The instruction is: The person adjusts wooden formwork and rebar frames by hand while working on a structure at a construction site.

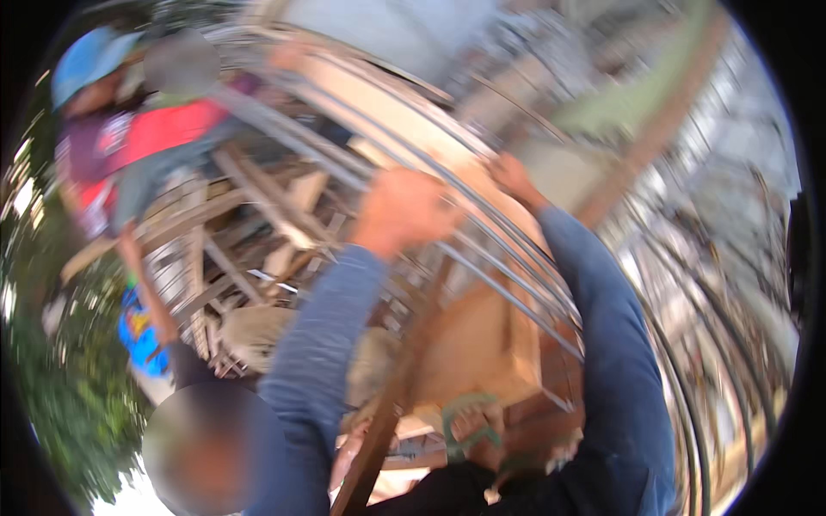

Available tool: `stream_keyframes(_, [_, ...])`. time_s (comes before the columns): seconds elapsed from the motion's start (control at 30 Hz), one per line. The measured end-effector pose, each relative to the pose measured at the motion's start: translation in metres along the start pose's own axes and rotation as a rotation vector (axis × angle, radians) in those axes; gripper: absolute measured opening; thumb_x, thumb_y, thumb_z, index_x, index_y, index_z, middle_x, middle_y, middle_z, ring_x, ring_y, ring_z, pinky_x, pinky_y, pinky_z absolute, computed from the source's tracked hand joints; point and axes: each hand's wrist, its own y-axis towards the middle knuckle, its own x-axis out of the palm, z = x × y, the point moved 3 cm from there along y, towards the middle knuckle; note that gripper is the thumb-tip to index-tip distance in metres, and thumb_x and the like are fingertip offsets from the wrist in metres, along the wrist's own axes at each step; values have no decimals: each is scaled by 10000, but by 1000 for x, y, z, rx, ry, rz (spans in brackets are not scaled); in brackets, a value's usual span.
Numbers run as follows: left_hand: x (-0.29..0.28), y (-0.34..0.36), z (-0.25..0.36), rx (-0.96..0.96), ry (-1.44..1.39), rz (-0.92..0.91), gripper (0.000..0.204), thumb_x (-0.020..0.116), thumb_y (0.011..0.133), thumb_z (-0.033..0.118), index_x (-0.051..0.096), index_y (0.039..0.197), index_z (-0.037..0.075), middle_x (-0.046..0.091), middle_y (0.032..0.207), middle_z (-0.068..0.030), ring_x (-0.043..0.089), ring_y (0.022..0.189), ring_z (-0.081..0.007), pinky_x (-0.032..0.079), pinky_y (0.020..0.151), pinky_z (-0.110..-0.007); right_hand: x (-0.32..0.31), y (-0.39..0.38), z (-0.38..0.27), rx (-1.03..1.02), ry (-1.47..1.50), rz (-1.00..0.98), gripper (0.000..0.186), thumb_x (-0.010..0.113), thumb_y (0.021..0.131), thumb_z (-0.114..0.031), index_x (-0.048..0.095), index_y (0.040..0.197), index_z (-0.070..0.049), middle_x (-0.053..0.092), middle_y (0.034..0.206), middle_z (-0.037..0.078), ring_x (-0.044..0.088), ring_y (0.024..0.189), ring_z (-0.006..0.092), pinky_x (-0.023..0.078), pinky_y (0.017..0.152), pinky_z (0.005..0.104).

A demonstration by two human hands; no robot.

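1. We see a cage of long steel bars (482, 198) curving across the middle of the blurred view, over a timber form (482, 344).
2. Another person in a red and purple top (129, 146) with a blue cap bends at the cage's upper left end; a further person's head shows at the lower left.
3. Our left hand (404, 211), blue-sleeved, is closed in a fist around one bar near the cage's middle.
4. Our right hand (514, 179) rests on the bars just beside it, toward the upper edge; we cannot tell how far its fingers curl.
5. A foot in a green sandal (471, 427) stands at the form's lower edge.
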Motion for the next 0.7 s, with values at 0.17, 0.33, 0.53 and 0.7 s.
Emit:
stream_keyframes(0.17, [-29,-17,-10,-27,41,47,414,570,914,410,665,790,27,652,759,-192,622,731,-376,453,668,-464,19,35,-77,132,-41,71,393,643,832,-438,734,831,-56,694,837,190,659,820,376,509,743,488])
stream_keyframes(0.33, [-28,5,3,22,34,-59,392,567,904,357,595,718,13,598,702,-191,571,666,-409,418,618,-465,-14,22,-90,494,66,66,480,590,887,-495,741,869,-40,700,875,222,671,874,384,510,800,482])
stream_keyframes(0.53, [-27,-3,11,7,43,-81,370,566,907,321,596,724,1,581,697,-198,564,653,-416,407,584,-466,-20,19,-92,508,122,-93,565,533,910,-527,736,900,0,706,887,216,667,902,391,497,826,487])
stream_keyframes(0.7, [-29,5,13,22,48,-116,371,568,908,313,573,705,2,555,665,-196,551,632,-413,389,570,-468,10,46,-50,343,264,-191,672,480,922,-615,730,916,8,692,908,265,662,881,432,494,809,514])
